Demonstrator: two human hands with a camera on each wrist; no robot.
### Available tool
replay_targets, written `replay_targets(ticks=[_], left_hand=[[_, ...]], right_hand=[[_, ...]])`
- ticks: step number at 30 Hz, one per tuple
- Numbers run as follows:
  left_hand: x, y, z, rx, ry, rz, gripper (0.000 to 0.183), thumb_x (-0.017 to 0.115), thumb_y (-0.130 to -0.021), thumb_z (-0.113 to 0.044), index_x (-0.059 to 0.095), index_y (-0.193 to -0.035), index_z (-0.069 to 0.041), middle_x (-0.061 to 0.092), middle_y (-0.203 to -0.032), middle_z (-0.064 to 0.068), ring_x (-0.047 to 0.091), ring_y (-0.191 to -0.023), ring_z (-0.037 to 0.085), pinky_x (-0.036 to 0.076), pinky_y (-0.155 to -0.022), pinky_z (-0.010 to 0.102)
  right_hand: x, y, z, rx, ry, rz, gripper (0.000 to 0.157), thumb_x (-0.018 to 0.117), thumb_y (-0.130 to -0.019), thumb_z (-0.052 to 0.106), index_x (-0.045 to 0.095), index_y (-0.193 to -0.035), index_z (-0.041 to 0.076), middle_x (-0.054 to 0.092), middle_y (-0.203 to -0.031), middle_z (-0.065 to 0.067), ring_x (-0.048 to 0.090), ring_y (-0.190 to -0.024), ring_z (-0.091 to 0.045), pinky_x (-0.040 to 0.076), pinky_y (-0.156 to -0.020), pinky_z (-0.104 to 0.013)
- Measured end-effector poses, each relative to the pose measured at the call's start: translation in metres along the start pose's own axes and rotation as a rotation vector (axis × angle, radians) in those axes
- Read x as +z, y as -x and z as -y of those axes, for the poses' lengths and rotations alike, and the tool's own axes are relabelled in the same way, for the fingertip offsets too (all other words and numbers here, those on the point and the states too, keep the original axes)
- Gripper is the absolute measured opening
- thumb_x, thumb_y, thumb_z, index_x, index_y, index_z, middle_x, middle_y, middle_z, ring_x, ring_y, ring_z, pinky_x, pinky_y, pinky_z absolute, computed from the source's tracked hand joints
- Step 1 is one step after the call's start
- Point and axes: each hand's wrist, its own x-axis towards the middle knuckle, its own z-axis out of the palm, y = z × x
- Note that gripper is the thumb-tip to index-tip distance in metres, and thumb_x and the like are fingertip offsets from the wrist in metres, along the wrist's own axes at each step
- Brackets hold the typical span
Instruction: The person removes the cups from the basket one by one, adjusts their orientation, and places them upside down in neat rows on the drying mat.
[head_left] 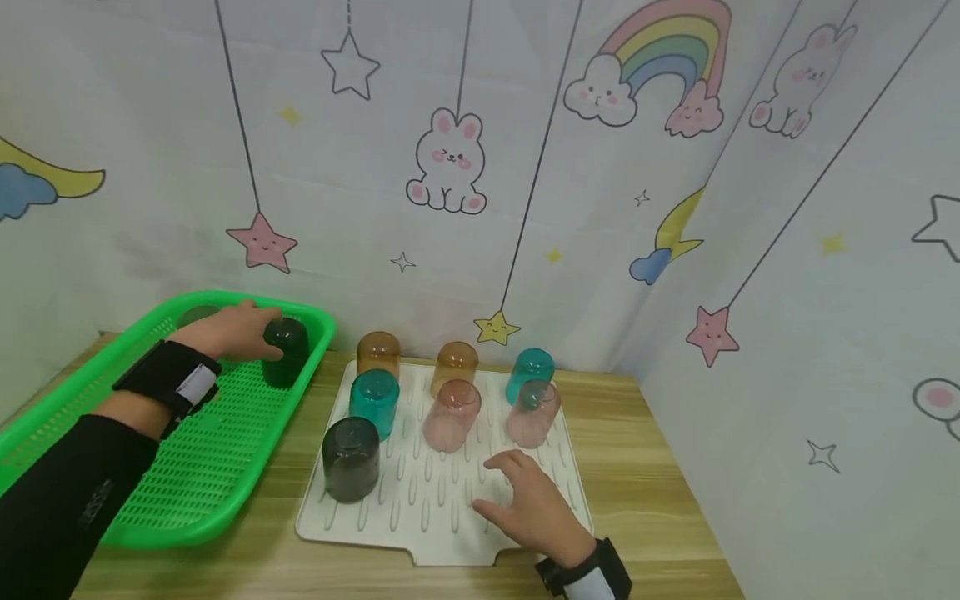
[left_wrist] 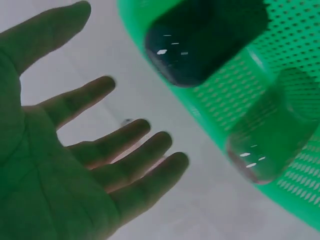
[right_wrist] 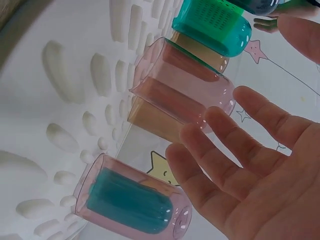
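Note:
My left hand (head_left: 236, 332) reaches over the green basket (head_left: 225, 522), beside a dark cup (head_left: 287, 367) inside it. In the left wrist view its fingers are spread and apart from that dark cup (left_wrist: 200, 45). A see-through cup (left_wrist: 272, 135) sits in the same basket, partly hidden by the hand in the head view. My right hand (head_left: 528, 504) hovers over the front right of a white ridged drying tray (head_left: 450, 542), fingers loosely bent and holding nothing. Nearest it stand two upside-down pink cups, one in the middle (head_left: 452, 417) and one at right (head_left: 533, 414).
Also upside down on the tray are a dark grey cup (head_left: 351, 460), a teal cup (head_left: 374, 404), two amber cups at the back, left (head_left: 378, 352) and middle (head_left: 454, 369), and another teal cup (head_left: 534, 367). A patterned cloth (head_left: 360, 167) hangs behind the wooden table (head_left: 637, 467).

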Motion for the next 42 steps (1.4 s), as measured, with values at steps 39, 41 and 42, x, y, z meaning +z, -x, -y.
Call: replay_targets(ticks=[39,41,42], left_hand=[[0.064,-0.052,0.047,-0.051,0.122,0.025,0.089,0.081,-0.067,-0.016,0.027,-0.133,0.009,0.026,-0.116,0.046,0.049,-0.083,0.05,0.048,-0.06,0.05],[0.065,-0.054,0.046,-0.054,0.119,0.034,0.088,0.081,-0.067,-0.018,0.028,-0.132,0.009,0.027,-0.116,0.045,0.049,-0.084,0.05,0.048,-0.06,0.051],[0.065,-0.055,0.046,-0.053,0.115,0.037,0.087,0.081,-0.068,-0.019,0.029,-0.132,0.008,0.028,-0.116,0.045,0.049,-0.085,0.05,0.048,-0.06,0.051]], right_hand=[[0.009,0.002,-0.01,-0.007,0.004,0.005,0.04,0.066,-0.084,0.039,0.059,-0.111,0.01,0.055,-0.112,0.0,0.05,-0.102,-0.014,0.048,-0.083,-0.036],[0.008,0.0,-0.011,-0.013,0.012,0.001,0.04,0.066,-0.084,0.038,0.059,-0.111,0.01,0.056,-0.112,-0.001,0.05,-0.102,-0.015,0.048,-0.083,-0.037],[0.008,-0.001,-0.011,-0.012,0.015,-0.003,0.04,0.067,-0.084,0.038,0.059,-0.111,0.01,0.056,-0.112,-0.001,0.05,-0.102,-0.015,0.048,-0.084,-0.037]])
